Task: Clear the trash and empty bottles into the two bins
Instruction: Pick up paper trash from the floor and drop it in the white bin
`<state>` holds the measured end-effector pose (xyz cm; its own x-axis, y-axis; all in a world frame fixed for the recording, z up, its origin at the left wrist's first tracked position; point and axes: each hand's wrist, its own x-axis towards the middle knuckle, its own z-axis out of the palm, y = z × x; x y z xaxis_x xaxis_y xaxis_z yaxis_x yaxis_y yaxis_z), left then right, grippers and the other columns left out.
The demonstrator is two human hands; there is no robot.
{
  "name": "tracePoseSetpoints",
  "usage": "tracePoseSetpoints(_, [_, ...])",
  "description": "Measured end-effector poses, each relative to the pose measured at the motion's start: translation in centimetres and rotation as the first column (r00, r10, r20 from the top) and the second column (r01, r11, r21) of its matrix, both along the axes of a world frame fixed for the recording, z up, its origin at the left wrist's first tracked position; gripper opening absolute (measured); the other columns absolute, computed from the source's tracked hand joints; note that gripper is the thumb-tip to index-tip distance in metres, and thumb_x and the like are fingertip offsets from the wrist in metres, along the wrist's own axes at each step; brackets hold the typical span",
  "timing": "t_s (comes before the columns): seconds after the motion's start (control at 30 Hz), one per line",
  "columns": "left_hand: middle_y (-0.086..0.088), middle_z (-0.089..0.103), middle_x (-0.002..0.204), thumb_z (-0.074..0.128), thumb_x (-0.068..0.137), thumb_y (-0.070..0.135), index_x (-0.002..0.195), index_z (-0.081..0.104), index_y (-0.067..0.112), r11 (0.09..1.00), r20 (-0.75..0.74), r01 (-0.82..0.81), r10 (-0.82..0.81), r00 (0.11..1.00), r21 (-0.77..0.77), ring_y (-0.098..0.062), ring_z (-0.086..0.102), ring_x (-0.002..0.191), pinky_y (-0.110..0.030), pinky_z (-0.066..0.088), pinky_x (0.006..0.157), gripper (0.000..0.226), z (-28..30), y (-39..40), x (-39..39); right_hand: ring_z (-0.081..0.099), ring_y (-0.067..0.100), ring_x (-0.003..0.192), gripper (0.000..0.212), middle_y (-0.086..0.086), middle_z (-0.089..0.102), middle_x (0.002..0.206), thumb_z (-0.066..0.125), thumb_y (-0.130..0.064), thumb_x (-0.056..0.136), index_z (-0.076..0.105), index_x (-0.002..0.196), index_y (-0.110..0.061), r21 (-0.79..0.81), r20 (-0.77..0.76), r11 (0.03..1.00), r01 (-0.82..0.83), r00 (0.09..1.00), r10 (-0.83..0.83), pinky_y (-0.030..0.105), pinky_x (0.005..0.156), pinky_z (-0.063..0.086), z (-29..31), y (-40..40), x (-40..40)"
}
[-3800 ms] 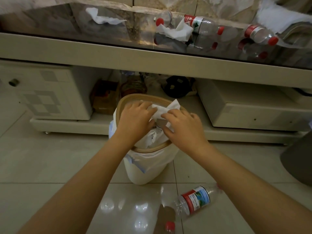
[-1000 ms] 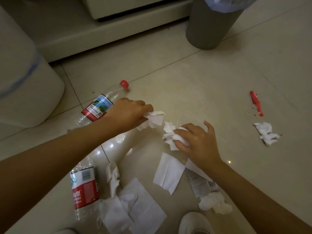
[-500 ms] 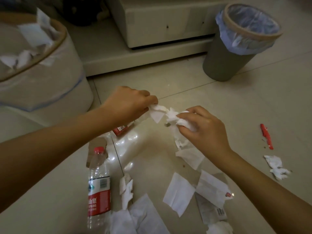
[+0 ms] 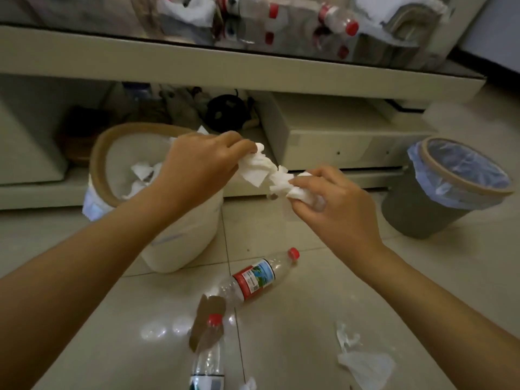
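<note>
Stretching across the far side, a cream low cabinet (image 4: 253, 67) carries a glossy dark top littered with clear plastic bottles (image 4: 336, 19) with red caps and crumpled tissue (image 4: 187, 8). On the tiled floor (image 4: 351, 291) below it, a white bin (image 4: 183, 235) with a tan rim stands at left, tissues inside, and a grey bin (image 4: 427, 212) with a pale blue liner stands well apart at right. Between them, above the floor, the left hand (image 4: 197, 170) pinches one wad of white tissue (image 4: 257, 168) with curled fingers just right of the white bin's rim, and the right hand (image 4: 337, 209) grips a second wad (image 4: 295, 190), the two wads touching. Nearer, one red-labelled bottle (image 4: 254, 280) lies on its side, another bottle (image 4: 209, 356) lies at the near edge, and a tissue scrap (image 4: 365, 364) rests at near right.
</note>
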<state>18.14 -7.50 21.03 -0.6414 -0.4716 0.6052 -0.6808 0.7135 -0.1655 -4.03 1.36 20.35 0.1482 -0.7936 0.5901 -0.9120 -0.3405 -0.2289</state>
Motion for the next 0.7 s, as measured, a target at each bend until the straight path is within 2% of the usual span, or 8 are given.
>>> tracePoseSetpoints(0.07, [-0.016, 0.068, 0.093, 0.061, 0.087, 0.015, 0.113, 0.062, 0.005, 0.997, 0.018, -0.069, 0.07, 0.997, -0.019, -0.026, 0.058, 0.052, -0.031, 0.047, 0.046, 0.028, 0.1, -0.9, 2.5, 0.052, 0.006, 0.071, 0.022, -0.005, 0.063, 0.095, 0.067, -0.032, 0.082, 0.072, 0.101, -0.022, -0.029, 0.019, 0.999, -0.028, 0.999, 0.029, 0.011, 0.054, 0.032, 0.8, -1.9, 2.1])
tracePoseSetpoints(0.13, [-0.015, 0.068, 0.09, 0.063, 0.085, 0.014, 0.113, 0.062, 0.005, 0.988, 0.043, -0.15, 0.152, 0.987, -0.04, -0.024, 0.057, 0.051, -0.028, 0.044, 0.046, 0.029, -0.3, -2.1, 5.0, 0.053, 0.006, 0.072, 0.022, -0.005, 0.062, 0.097, 0.068, -0.031, 0.084, 0.071, 0.103, -0.021, -0.032, 0.013, 0.997, -0.067, 0.998, 0.067, 0.013, 0.054, 0.037, 1.1, -3.6, 4.2])
tracePoseSetpoints(0.2, [-0.014, 0.068, 0.09, 0.066, 0.085, 0.01, 0.114, 0.063, 0.008, 0.969, 0.047, -0.246, 0.247, 0.968, -0.023, -0.026, 0.06, 0.056, -0.031, 0.049, 0.048, 0.029, -1.2, -3.5, 7.2, 0.055, 0.008, 0.073, 0.023, -0.005, 0.062, 0.099, 0.067, -0.032, 0.085, 0.071, 0.105, -0.021, -0.033, -0.007, 0.994, -0.104, 0.995, 0.104, 0.021, 0.055, 0.045, 1.1, -5.2, 6.4])
tracePoseSetpoints(0.3, [-0.01, 0.068, 0.098, 0.064, 0.087, 0.011, 0.115, 0.062, 0.014, 0.935, 0.044, -0.354, 0.352, 0.935, 0.032, -0.029, 0.065, 0.072, -0.039, 0.054, 0.056, 0.028, -2.8, -4.8, 9.7, 0.058, 0.012, 0.074, 0.02, -0.002, 0.063, 0.099, 0.066, -0.031, 0.085, 0.071, 0.102, -0.02, -0.062, -0.03, 0.988, -0.141, 0.99, 0.139, 0.025, 0.053, 0.047, 0.8, -7.0, 9.7])
tracePoseSetpoints(0.47, [-0.005, 0.07, 0.093, 0.071, 0.079, 0.012, 0.099, 0.069, 0.018, 0.888, 0.096, -0.44, 0.431, 0.897, 0.133, -0.024, 0.065, 0.07, -0.032, 0.053, 0.055, 0.021, -4.4, -5.9, 11.7, 0.059, 0.014, 0.071, 0.018, -0.003, 0.062, 0.096, 0.062, -0.031, 0.084, 0.071, 0.097, -0.022, -0.05, -0.043, 0.986, -0.162, 0.986, 0.16, 0.027, 0.05, 0.046, 0.1, -9.5, 14.1])
tracePoseSetpoints(0.53, [-0.003, 0.07, 0.097, 0.072, 0.081, 0.028, 0.099, 0.07, 0.02, 0.871, 0.086, -0.468, 0.46, 0.884, 0.151, -0.023, 0.066, 0.081, -0.032, 0.052, 0.065, 0.02, -4.9, -6.3, 12.5, 0.058, 0.015, 0.07, 0.017, -0.004, 0.061, 0.095, 0.063, -0.031, 0.084, 0.071, 0.097, -0.023, -0.029, -0.025, 0.991, -0.134, 0.991, 0.134, 0.027, 0.051, 0.046, 0.0, -10.6, 15.2])
tracePoseSetpoints(0.63, [-0.003, 0.062, 0.125, 0.045, 0.087, 0.06, 0.121, 0.061, 0.022, 0.845, 0.107, -0.489, 0.477, 0.872, 0.218, -0.026, 0.056, 0.117, -0.042, 0.042, 0.096, 0.053, -5.4, -6.4, 13.1, 0.057, 0.014, 0.072, 0.018, -0.005, 0.06, 0.098, 0.062, -0.031, 0.087, 0.07, 0.102, -0.025, 0.017, 0.018, 0.997, -0.081, 0.997, 0.081, 0.025, 0.055, 0.041, -0.3, -11.9, 16.8])
tracePoseSetpoints(0.7, [-0.004, 0.059, 0.131, 0.03, 0.085, 0.068, 0.126, 0.058, 0.022, 0.85, 0.075, -0.487, 0.483, 0.873, 0.198, -0.028, 0.051, 0.124, -0.045, 0.037, 0.103, 0.067, -5.2, -6.1, 13.3, 0.055, 0.012, 0.077, 0.021, -0.006, 0.059, 0.102, 0.06, -0.032, 0.088, 0.068, 0.106, -0.025, 0.053, 0.058, 0.997, -0.055, 0.997, 0.052, 0.025, 0.059, 0.038, -0.3, -12.7, 17.8])
